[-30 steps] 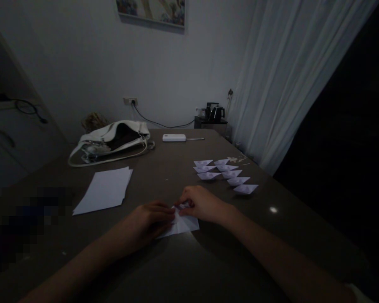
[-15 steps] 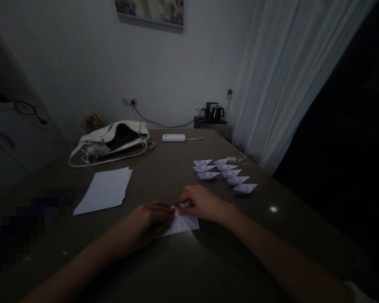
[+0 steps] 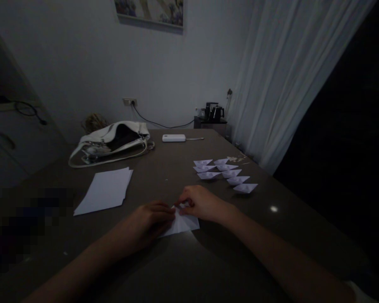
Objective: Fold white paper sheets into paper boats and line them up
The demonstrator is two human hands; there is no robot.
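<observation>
A partly folded white sheet of paper [image 3: 183, 224] lies on the dark table [image 3: 183, 269] just in front of me. My left hand [image 3: 151, 221] rests on its left part with fingers curled down and pressed onto it. My right hand [image 3: 200, 203] pinches the sheet's upper edge between thumb and fingers. Both hands meet at the fold near the top of the paper.
Several small folded paper boats [image 3: 224, 173] stand in rows to the right. A stack of white sheets [image 3: 105, 190] lies at the left. Behind are a white handbag [image 3: 112, 141], a white power bank [image 3: 174, 138] with cable, a kettle [image 3: 215, 112] and a curtain [image 3: 281, 80].
</observation>
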